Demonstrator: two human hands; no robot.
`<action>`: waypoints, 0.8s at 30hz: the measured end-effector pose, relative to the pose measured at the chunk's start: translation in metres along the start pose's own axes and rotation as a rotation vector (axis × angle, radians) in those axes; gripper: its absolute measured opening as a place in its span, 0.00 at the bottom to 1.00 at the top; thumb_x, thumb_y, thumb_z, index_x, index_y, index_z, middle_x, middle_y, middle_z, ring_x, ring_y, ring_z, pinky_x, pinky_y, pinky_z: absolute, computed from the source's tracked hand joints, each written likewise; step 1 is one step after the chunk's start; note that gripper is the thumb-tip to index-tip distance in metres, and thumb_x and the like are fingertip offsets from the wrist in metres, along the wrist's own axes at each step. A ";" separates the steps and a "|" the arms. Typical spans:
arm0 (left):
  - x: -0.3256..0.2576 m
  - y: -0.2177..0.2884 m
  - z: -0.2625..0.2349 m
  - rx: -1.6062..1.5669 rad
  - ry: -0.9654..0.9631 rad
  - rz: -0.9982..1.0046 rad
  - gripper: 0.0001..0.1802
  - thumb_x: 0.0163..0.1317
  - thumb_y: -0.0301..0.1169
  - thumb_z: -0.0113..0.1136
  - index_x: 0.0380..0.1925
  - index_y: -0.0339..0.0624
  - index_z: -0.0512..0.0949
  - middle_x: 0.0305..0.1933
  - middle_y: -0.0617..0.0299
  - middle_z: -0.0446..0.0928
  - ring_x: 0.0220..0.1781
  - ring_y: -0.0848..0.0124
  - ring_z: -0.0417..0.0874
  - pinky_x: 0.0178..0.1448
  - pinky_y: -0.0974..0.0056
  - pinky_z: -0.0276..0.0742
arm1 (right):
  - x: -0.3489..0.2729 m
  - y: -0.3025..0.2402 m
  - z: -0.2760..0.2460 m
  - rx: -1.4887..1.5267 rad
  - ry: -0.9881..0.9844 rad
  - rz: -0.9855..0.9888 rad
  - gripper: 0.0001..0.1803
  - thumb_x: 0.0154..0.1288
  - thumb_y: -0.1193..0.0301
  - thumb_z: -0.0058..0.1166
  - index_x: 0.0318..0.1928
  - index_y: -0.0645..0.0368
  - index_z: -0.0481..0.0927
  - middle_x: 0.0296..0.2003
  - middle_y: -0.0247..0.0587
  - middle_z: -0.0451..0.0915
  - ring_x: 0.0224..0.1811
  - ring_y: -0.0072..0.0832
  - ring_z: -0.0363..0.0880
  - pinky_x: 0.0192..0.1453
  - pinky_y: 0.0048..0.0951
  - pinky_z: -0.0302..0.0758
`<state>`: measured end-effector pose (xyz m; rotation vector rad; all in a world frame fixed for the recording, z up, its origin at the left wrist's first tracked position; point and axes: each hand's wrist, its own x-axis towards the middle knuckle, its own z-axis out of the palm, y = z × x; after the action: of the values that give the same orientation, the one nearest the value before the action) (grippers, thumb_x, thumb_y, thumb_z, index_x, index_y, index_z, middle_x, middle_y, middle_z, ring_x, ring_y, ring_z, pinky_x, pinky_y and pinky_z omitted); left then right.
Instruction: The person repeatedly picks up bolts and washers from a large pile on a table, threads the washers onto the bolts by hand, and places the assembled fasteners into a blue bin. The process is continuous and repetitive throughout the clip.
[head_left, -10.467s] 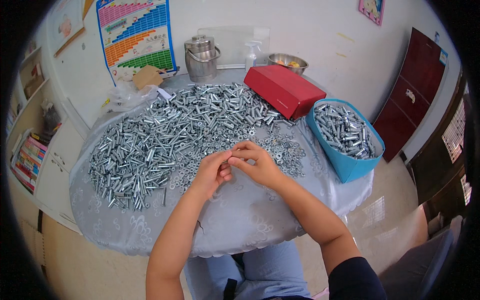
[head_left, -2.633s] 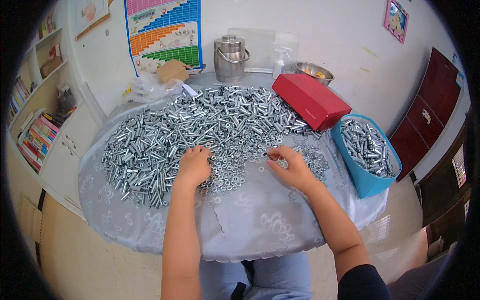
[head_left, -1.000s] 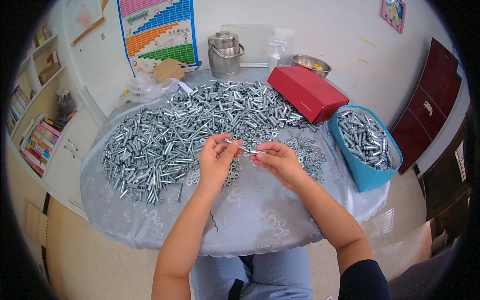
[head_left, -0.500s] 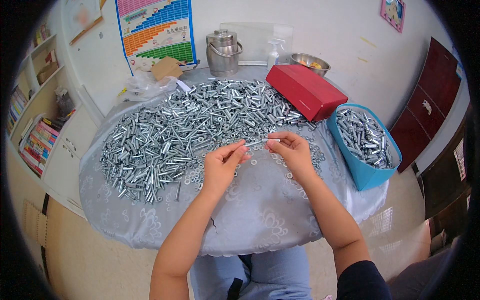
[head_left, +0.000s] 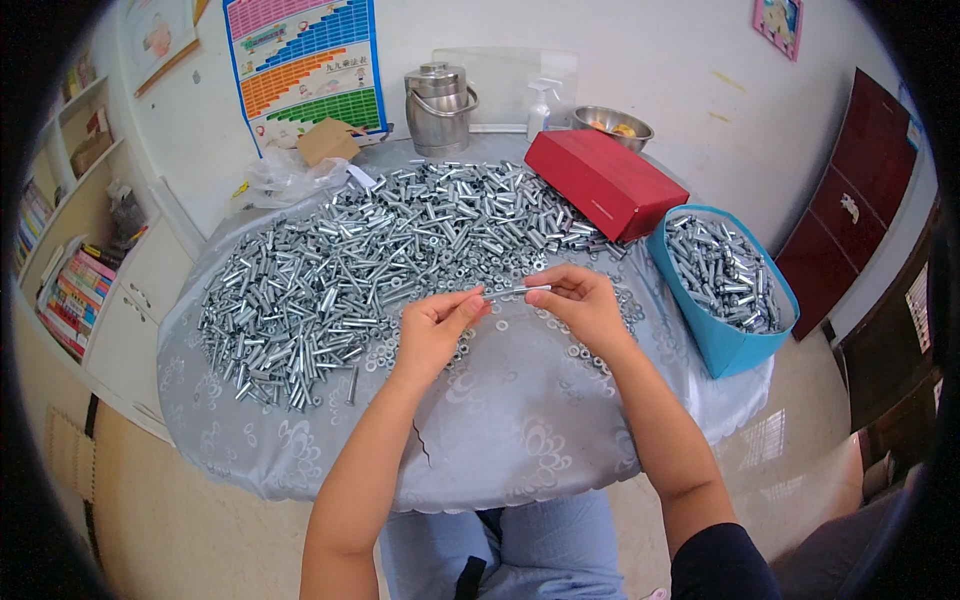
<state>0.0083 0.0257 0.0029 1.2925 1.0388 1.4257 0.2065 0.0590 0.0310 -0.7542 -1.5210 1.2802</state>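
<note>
Above the near edge of the heap, a slim silver bolt (head_left: 508,293) spans the gap between my hands. My left hand (head_left: 435,325) pinches its left end between thumb and fingers. At the other end my right hand (head_left: 582,305) is closed on a slightly thicker, sleeve-like metal part (head_left: 537,289), in line with the bolt; how far one sits inside the other is hard to tell. Behind and left of my hands spreads a big pile of loose metal bolts and sleeves (head_left: 290,310). Flat washers (head_left: 378,355) lie scattered around and under my hands.
On the right stands a blue fabric bin (head_left: 725,355) full of metal pieces, beside a red box (head_left: 607,180). A steel pot (head_left: 438,118), spray bottle (head_left: 538,112), metal bowl (head_left: 640,142) and plastic bag (head_left: 285,180) line the back of the cloth-covered table (head_left: 480,460).
My hands stay together with the bolt and sleeve between them, shifted only slightly. The whole view has moved a little; the pile looks the same.
</note>
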 end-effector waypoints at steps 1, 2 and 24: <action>0.001 0.001 0.000 0.013 0.003 0.008 0.15 0.59 0.30 0.57 0.43 0.32 0.76 0.35 0.55 0.80 0.38 0.74 0.81 0.43 0.74 0.75 | 0.000 -0.002 -0.001 0.013 -0.014 0.000 0.09 0.54 0.79 0.58 0.37 0.66 0.77 0.37 0.40 0.79 0.39 0.21 0.77 0.44 0.20 0.74; 0.000 0.002 0.001 0.017 -0.004 0.016 0.14 0.59 0.30 0.57 0.42 0.32 0.76 0.35 0.55 0.80 0.37 0.74 0.81 0.43 0.74 0.75 | 0.000 -0.002 -0.001 -0.010 -0.004 0.003 0.09 0.54 0.79 0.58 0.38 0.66 0.77 0.37 0.40 0.79 0.38 0.21 0.77 0.44 0.20 0.74; -0.005 0.003 0.009 -0.030 -0.117 -0.042 0.12 0.58 0.27 0.58 0.39 0.30 0.77 0.36 0.55 0.79 0.36 0.73 0.81 0.43 0.71 0.77 | -0.006 0.009 0.015 0.016 -0.054 0.053 0.15 0.53 0.77 0.59 0.41 0.68 0.74 0.34 0.42 0.79 0.35 0.22 0.78 0.38 0.21 0.75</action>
<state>0.0169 0.0199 0.0059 1.3094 0.9577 1.3135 0.1936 0.0507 0.0213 -0.7598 -1.5412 1.3597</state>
